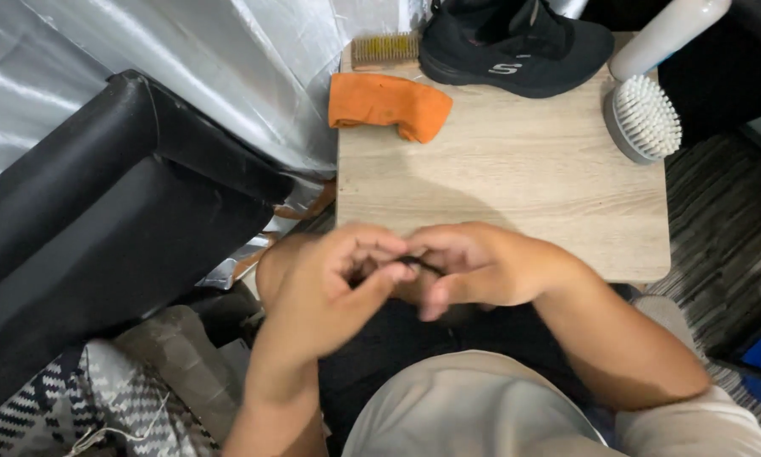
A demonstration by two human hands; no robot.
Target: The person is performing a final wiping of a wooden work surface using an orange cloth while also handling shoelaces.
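Your left hand (330,275) and right hand (474,267) both pinch thin black lace (414,263) with fingertips, blurred. Risk: lace slips out if pinch loosens; black shoe (516,42) stands well apart on table (516,195).

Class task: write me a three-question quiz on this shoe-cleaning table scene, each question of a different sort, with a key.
1. True or false: the orange cloth lies on the wooden table.
2. Which stands at the table's far edge? A) black shoe B) red boot C) white sandal
3. Fill in: the left hand and right hand together pinch a thin ____ cord.

Key
1. True
2. A
3. black; what it belongs to is hidden. The white brush lies untouched.
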